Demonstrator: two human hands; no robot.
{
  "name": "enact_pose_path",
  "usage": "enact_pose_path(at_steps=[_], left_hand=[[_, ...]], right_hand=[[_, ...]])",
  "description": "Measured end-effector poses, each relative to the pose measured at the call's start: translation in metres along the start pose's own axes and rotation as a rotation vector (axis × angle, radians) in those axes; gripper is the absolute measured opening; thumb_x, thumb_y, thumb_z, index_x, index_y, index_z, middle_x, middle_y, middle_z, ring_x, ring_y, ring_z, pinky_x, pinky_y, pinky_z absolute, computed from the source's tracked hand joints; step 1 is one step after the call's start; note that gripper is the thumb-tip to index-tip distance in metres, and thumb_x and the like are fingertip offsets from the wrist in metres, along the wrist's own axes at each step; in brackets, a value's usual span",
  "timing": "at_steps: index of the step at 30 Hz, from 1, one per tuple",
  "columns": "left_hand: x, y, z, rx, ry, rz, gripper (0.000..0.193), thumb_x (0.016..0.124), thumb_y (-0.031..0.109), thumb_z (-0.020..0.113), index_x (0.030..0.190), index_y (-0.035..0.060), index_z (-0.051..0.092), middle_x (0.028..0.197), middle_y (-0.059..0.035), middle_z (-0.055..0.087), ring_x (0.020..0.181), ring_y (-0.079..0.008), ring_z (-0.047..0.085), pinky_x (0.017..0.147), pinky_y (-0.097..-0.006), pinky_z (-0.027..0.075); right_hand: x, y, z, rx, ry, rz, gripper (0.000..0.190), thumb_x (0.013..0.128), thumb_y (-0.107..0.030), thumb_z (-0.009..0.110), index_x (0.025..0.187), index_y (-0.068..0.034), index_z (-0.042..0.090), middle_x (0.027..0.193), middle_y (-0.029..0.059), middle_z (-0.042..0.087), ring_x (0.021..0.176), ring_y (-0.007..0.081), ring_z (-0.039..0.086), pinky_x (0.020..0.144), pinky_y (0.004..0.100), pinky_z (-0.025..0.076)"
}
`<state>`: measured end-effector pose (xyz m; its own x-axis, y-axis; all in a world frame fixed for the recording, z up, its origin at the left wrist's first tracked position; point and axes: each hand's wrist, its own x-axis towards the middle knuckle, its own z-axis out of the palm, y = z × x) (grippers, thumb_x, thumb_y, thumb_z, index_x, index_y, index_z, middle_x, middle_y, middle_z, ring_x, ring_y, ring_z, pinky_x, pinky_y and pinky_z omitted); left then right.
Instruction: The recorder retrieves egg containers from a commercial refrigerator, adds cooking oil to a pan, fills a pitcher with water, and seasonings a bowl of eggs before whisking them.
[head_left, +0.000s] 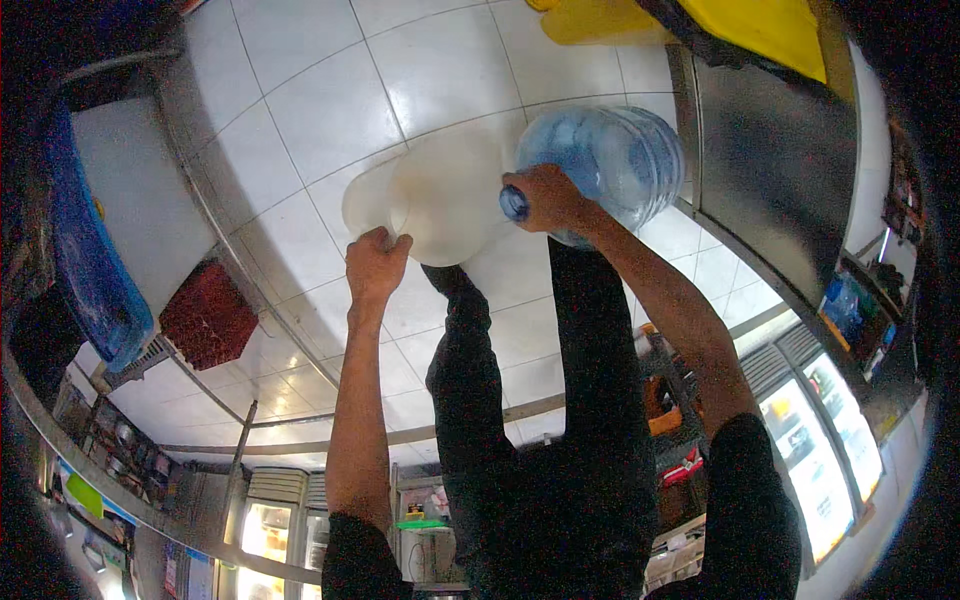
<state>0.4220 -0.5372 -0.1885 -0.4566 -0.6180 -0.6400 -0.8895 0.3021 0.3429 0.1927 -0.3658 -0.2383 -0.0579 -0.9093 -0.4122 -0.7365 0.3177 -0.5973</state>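
In my right hand (551, 199) is the neck of a large clear blue water-cooler bottle (637, 161). The bottle lies tilted on its side, its open mouth facing left; it looks empty of water. My left hand (377, 266) pinches the near rim of a pale, translucent plastic container (450, 199), whose round edge stands out to the left. The container is between both hands, a little apart from the bottle's mouth. Its inside cannot be made out clearly. My legs (469, 352) in dark trousers are beneath.
White floor tiles (315, 120) spread below. To the left are a blue plastic tub (97, 255) and a dark red object (210, 315). A grey metal panel (772, 172) borders the right, with a yellow item (757, 30) above it. Lit glass-door refrigerators (810, 457) stand at lower right.
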Motion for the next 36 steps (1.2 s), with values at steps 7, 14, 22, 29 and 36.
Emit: enact_pose_path(at_steps=[7,14,22,29,36], left_hand=[[-0.005,-0.002,0.009,0.149,0.034,0.086,0.038,0.072,0.035,0.060,0.080,-0.0023,0.062,0.080,-0.0233,0.062,0.078,-0.0389,0.060,0.071,-0.0451,0.049],[-0.004,-0.009,0.021,0.224,-0.013,0.034,0.041,0.074,0.039,0.060,0.085,-0.0005,0.063,0.082,-0.0208,0.063,0.079,-0.0383,0.060,0.073,-0.0448,0.049],[0.017,-0.019,0.040,0.257,0.045,0.105,0.044,0.075,0.043,0.061,0.085,0.0001,0.063,0.080,-0.0197,0.063,0.079,-0.0388,0.059,0.073,-0.0463,0.048],[0.008,-0.028,0.038,0.248,0.017,0.113,0.038,0.074,0.038,0.061,0.075,-0.0001,0.062,0.075,-0.0212,0.062,0.076,-0.0379,0.060,0.071,-0.0457,0.048],[0.014,-0.068,0.018,0.249,0.065,0.311,0.036,0.075,0.033,0.063,0.064,-0.0008,0.055,0.064,-0.0195,0.059,0.063,-0.0371,0.058,0.061,-0.0415,0.047]], right_hand=[[0.053,-0.023,0.049,-0.150,0.069,0.163,0.041,0.057,-0.015,0.067,0.095,-0.004,0.056,0.084,0.0181,0.062,0.078,0.0328,0.062,0.072,0.0440,0.048],[0.086,-0.031,0.099,-0.259,-0.037,0.250,0.026,0.059,-0.014,0.069,0.083,-0.007,0.063,0.084,0.0126,0.065,0.081,0.0268,0.064,0.071,0.0393,0.050],[0.118,-0.025,0.143,-0.269,-0.045,0.407,0.036,0.062,-0.012,0.072,0.095,-0.010,0.061,0.094,0.0049,0.063,0.091,0.0240,0.062,0.074,0.0390,0.048],[0.088,-0.032,0.139,-0.304,0.158,0.275,0.014,0.073,-0.014,0.061,0.086,-0.010,0.063,0.088,0.0074,0.065,0.085,0.0224,0.064,0.072,0.0400,0.048],[0.064,-0.038,0.087,-0.232,0.024,0.244,0.032,0.063,-0.014,0.066,0.093,-0.005,0.057,0.083,0.0105,0.064,0.080,0.0271,0.063,0.070,0.0419,0.048]])
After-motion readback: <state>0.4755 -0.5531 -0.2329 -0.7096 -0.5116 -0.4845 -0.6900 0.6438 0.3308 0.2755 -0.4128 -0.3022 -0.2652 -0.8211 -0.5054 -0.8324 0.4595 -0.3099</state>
